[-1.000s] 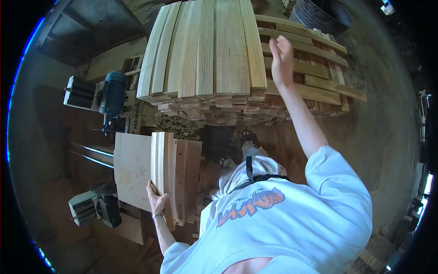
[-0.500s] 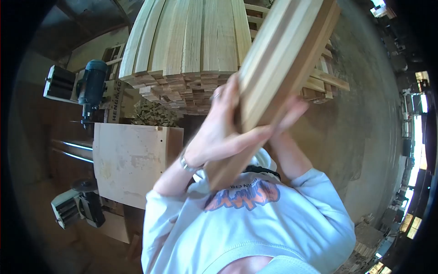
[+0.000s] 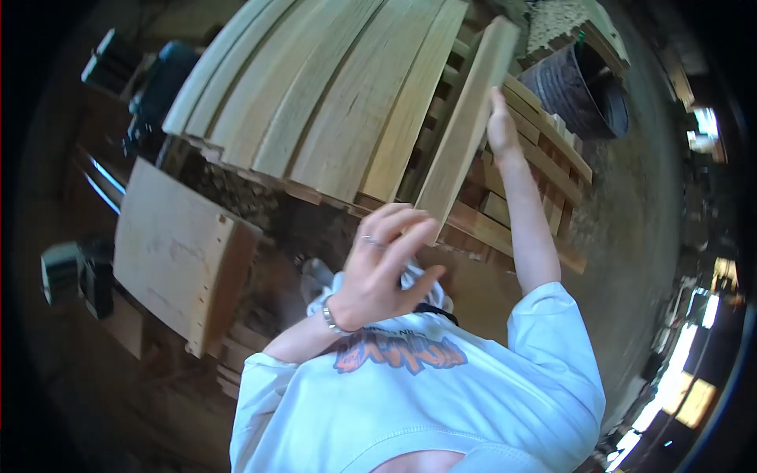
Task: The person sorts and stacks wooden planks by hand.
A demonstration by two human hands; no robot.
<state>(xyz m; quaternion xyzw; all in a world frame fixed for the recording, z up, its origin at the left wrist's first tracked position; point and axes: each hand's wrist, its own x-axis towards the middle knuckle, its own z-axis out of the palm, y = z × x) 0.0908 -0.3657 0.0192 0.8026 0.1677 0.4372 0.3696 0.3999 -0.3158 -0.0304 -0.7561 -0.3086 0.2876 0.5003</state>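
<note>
A long pale wooden board (image 3: 465, 118) lies at a slant along the right side of a big stack of boards (image 3: 339, 102). My right hand (image 3: 502, 130) is against the right edge of this board, towards its far end, with some of its fingers hidden. Near the board's close end is my left hand (image 3: 386, 264), its fingers bent and apart with nothing between them. It wears a ring and a metal bracelet.
Slatted wooden pieces (image 3: 544, 150) lie right of the stack, with a dark metal bucket (image 3: 579, 91) behind them. On the left are a wooden-topped table (image 3: 169, 252) and a dark motor (image 3: 162, 87). Bare floor (image 3: 631, 229) shows at the right.
The wood held in both hands has moved forward and down to beside the stack. My left hand has come off it, while my right arm has stretched forward. The view has turned.
</note>
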